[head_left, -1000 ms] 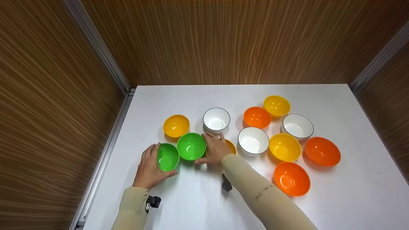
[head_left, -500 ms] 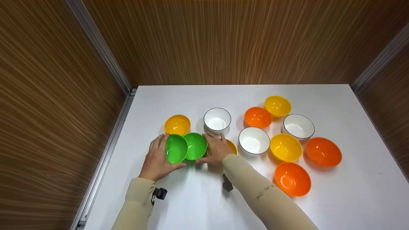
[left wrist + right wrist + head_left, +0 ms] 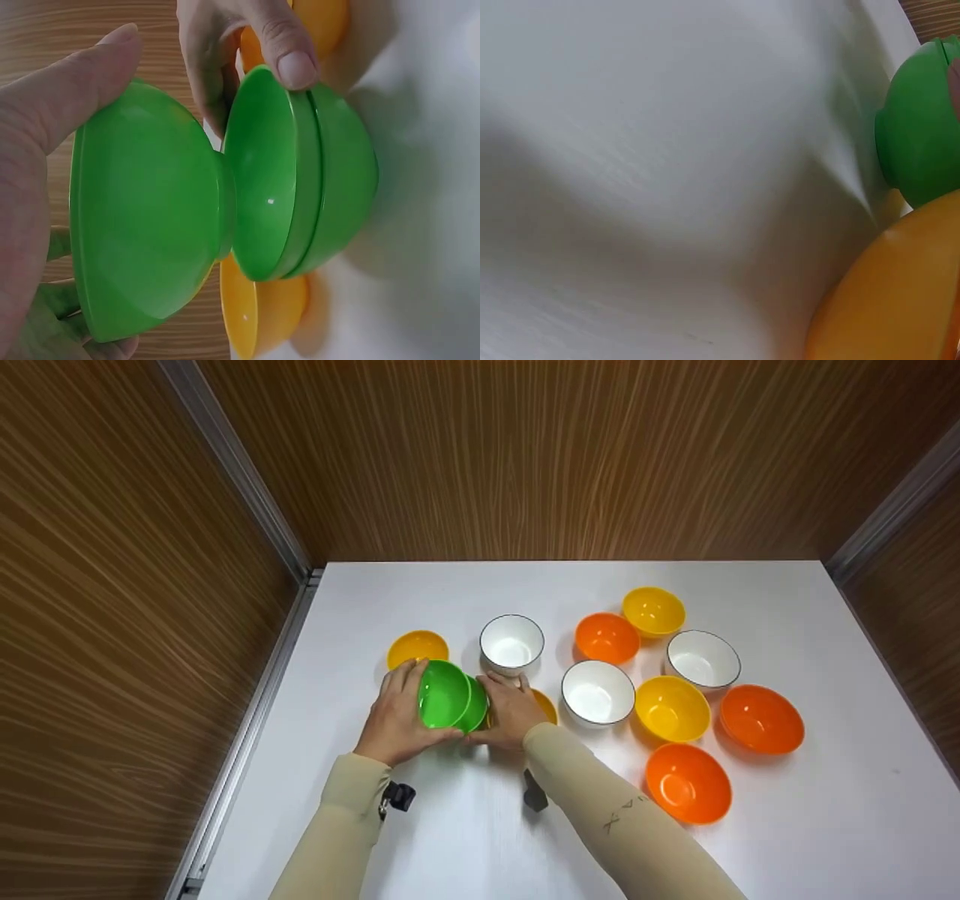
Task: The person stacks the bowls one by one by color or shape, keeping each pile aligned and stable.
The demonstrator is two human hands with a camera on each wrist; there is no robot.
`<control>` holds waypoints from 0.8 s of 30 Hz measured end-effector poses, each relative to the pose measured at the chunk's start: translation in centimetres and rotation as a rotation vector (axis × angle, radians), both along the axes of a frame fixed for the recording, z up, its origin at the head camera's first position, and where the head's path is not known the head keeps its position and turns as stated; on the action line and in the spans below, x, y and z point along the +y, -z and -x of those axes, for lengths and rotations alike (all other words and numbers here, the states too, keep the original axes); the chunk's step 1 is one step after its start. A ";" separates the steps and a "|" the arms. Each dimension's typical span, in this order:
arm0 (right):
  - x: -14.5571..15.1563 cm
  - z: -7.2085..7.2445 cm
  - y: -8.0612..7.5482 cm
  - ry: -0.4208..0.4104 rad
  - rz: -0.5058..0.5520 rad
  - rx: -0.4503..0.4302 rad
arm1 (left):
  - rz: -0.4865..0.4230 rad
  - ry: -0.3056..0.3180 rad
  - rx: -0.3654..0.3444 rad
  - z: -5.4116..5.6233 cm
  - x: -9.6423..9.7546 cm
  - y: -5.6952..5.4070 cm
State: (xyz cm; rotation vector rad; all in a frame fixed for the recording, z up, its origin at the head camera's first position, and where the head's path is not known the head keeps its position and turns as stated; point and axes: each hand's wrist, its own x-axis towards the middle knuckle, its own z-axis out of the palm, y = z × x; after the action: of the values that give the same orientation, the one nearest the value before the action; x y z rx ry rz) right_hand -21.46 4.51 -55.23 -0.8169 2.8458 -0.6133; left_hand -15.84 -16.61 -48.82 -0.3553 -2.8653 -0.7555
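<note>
Now the left hand (image 3: 394,720) gripped a tilted green bowl (image 3: 442,694), its rim against a second green bowl (image 3: 475,706) the right hand (image 3: 510,712) pinched on the table (image 3: 787,825).

This looks like a test booth or a small lab set-up, not a home or a kitchen. A plain white table (image 3: 465,847) fills the floor of a little box-like space. Brown wood-look walls (image 3: 540,457) stand close behind the table and on both sides of it. Shiny metal strips (image 3: 232,472) run down the corners where the walls meet, just behind the table. On the table sit many plastic bowls in bright colours: orange bowls (image 3: 688,782), yellow bowls (image 3: 671,708), white bowls (image 3: 596,692) and green bowls (image 3: 450,705). They hold no food. A small black camera (image 3: 400,796) is strapped on the person's wrist above the table.
</note>
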 end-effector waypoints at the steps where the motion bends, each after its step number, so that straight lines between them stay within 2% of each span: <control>1: 0.0 0.0 0.0 0.000 -0.001 -0.002 | -0.002 0.001 -0.007 0.1 0.2 0.1; 18: 0.1 -0.1 -0.1 0.003 -0.040 0.020 | -0.006 0.019 -0.083 1.7 1.9 2.1; 24: 0.3 -0.1 0.0 -0.015 -0.031 0.048 | -0.016 0.014 -0.075 1.9 2.1 3.0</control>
State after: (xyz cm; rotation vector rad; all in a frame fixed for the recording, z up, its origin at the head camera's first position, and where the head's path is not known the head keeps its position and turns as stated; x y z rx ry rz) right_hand -21.41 4.77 -55.22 -0.8589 2.8813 -0.5530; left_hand -17.75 -14.53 -51.79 -0.3530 -2.9274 -0.8113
